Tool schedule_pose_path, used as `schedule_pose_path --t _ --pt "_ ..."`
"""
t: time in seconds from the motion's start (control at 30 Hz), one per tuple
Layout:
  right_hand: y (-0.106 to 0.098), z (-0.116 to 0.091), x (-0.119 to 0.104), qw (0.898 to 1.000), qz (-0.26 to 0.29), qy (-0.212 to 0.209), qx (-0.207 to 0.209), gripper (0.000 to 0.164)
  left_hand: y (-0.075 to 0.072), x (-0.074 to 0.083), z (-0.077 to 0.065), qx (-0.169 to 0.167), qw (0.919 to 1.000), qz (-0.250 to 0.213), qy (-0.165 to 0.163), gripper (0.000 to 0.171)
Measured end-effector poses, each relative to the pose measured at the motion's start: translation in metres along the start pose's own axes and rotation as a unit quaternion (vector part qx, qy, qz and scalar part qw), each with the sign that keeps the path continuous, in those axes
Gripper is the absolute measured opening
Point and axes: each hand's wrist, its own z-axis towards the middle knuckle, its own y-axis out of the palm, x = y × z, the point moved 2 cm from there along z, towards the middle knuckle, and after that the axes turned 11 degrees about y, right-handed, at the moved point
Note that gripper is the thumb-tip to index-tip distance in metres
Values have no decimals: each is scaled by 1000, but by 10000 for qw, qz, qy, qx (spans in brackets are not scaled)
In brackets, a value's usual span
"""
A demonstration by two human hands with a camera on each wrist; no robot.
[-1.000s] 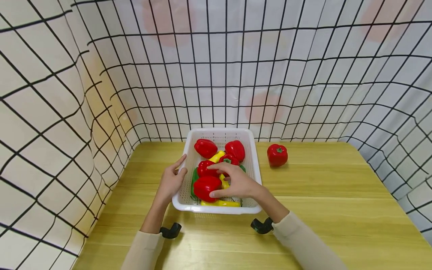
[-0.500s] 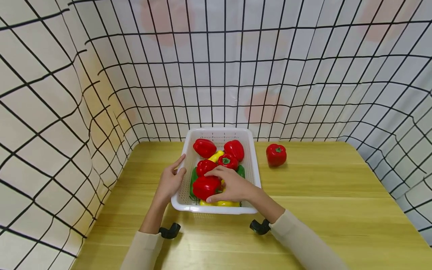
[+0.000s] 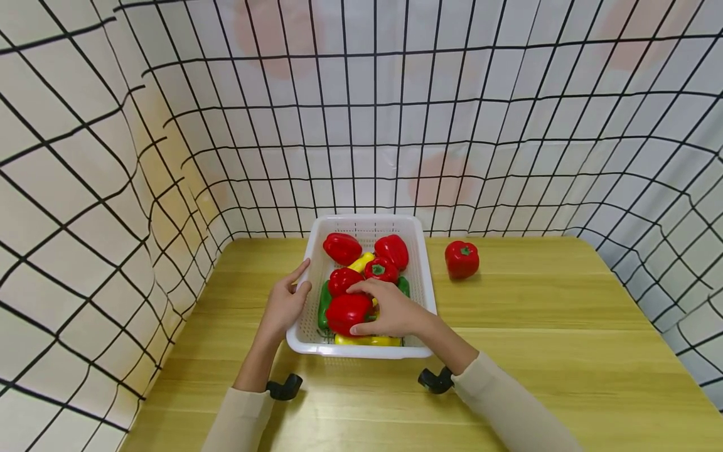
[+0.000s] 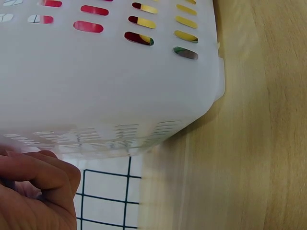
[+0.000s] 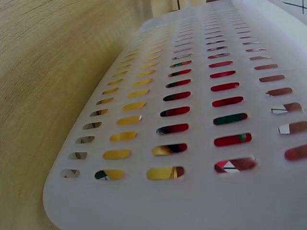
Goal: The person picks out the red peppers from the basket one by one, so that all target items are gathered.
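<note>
Right hand (image 3: pixel 393 309) holds the nearest red pepper (image 3: pixel 344 314).

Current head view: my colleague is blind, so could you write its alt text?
A right hand grips a red bell pepper in a white basket while the left hand holds the basket's left side; other red peppers, yellow produce and green produce lie inside. One more red pepper stands to the right on the wooden table.
</note>
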Motion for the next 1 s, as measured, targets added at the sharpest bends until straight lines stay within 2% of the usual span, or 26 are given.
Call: schedule_pose_path --t 0.13,0.33,0.5,0.6,0.8,1.0 --pt "0 -1 1 9999 34 154 36 70 0 -1 0 -12 10000 4 -24 56" --pt "-4 -1 -1 9995 169 130 254 73 0 0 0 10 10000 18 -33 55" --pt "-5 -2 1 9975 590 145 373 80 1 0 0 -14 10000 50 -69 55" --pt "-7 -1 3 9951 881 141 431 77 1 0 -1 -8 10000 54 -77 55" --pt "-14 -3 2 9940 959 -8 518 71 0 0 -1 54 9999 60 -67 54" --pt "-19 -6 3 9922 1088 182 589 75 0 -1 0 33 10000 41 -35 55"
